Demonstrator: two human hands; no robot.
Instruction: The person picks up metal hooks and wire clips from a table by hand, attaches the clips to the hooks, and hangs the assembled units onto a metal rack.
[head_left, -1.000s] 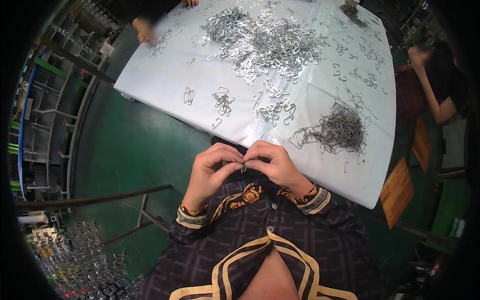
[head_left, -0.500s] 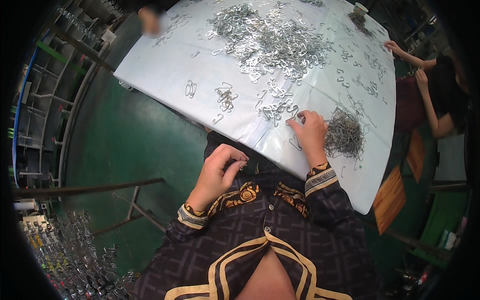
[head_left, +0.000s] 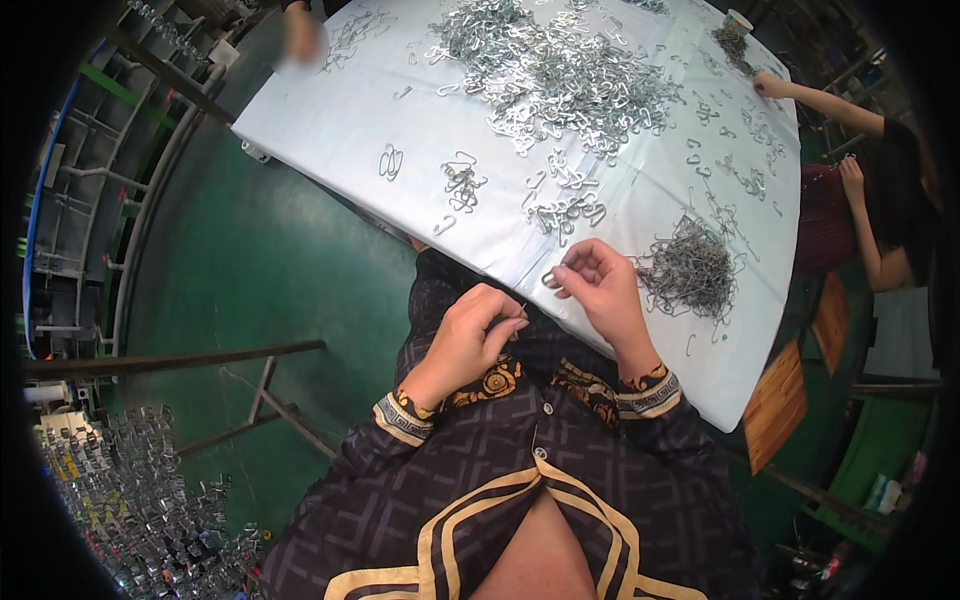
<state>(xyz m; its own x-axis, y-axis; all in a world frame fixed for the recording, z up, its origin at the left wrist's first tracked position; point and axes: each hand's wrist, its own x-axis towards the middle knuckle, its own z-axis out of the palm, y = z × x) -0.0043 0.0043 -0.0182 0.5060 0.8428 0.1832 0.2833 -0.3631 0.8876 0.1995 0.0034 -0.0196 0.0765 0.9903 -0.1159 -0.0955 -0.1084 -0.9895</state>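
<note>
My right hand (head_left: 612,300) pinches a small silver metal hook (head_left: 549,280) over the table's near edge. To its left and slightly lower, my left hand (head_left: 462,340) is closed, thumb against fingers; a thin tip of metal shows at the fingertips, too small to name. Beyond my hands lies a small cluster of silver hooks (head_left: 566,212). Beside my right hand is a tangled heap of thin bent wire pieces (head_left: 695,268). Farther left on the table, a little group of linked-looking metal pieces (head_left: 463,186) sits near a few loose ones.
A large pile of silver hooks (head_left: 560,75) covers the far middle of the white-covered table (head_left: 330,135). A co-worker's arm (head_left: 835,105) reaches in at the right; another hand (head_left: 300,38) is at the far left. A metal bar frame (head_left: 180,358) stands on the floor at left.
My right hand has drawn back from the hook cluster toward me, carrying a hook. My left hand has moved right, closer to it. The co-worker's hand at right has shifted farther over the table.
</note>
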